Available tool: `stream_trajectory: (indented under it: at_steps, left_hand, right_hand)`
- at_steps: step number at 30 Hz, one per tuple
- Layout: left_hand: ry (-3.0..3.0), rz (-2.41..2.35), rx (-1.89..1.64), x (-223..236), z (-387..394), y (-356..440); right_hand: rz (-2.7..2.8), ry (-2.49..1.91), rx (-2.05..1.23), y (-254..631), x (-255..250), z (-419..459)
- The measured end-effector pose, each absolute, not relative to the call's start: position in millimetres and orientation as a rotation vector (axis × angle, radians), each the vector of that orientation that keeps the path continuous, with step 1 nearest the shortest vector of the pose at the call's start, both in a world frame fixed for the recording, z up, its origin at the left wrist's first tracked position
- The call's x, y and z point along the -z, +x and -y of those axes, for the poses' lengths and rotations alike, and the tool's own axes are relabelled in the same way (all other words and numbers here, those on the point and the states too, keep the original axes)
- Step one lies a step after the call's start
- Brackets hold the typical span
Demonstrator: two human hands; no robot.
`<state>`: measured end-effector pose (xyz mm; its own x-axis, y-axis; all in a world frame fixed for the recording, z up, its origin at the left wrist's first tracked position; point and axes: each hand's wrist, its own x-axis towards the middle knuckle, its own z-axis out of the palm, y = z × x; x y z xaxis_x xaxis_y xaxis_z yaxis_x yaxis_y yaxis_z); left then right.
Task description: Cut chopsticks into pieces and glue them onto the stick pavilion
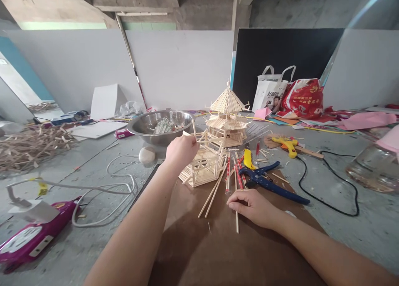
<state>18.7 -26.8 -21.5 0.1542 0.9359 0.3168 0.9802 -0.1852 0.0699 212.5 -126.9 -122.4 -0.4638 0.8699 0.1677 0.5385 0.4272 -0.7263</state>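
My left hand [181,154] is closed beside the lower part of a model made of thin wooden sticks [204,167]. A wooden stick [194,129] rises from its fingertips, and a pale edge shows above the knuckles. Behind stands a tiered stick pavilion [228,119] with a pointed roof. On the brown board [199,252], my right hand [251,205] rests with curled fingers over a loose stick [237,224]; what they grip, if anything, is hidden. Several loose sticks and red-patterned wrappers [228,173] lie between the hands, next to blue-handled cutters [264,180].
A steel basin [162,126] stands behind my left hand, near a white stone [147,156]. A yellow glue gun [288,145] trails a black cord at right. At left are a purple power strip [40,230], a white cable [120,188] and a stick pile [34,146].
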Motion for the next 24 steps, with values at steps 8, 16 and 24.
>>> stream_trajectory:
  at_steps: [8, 16, 24]
  left_hand:
    - [-2.432, 1.593, 0.646, 18.8, 60.7, 51.7]
    - [-2.85, 1.409, 0.527, 55.6, 81.2, 93.2]
    - [-2.873, 1.494, 0.526, 78.0, 77.2, 100.5]
  right_hand:
    - [1.956, -1.16, -0.762, 221.0, 113.4, 126.6]
    - [1.514, -1.318, -0.793, 243.4, 66.2, 88.9]
    - [1.708, -1.246, -1.121, 244.8, 68.2, 76.9]
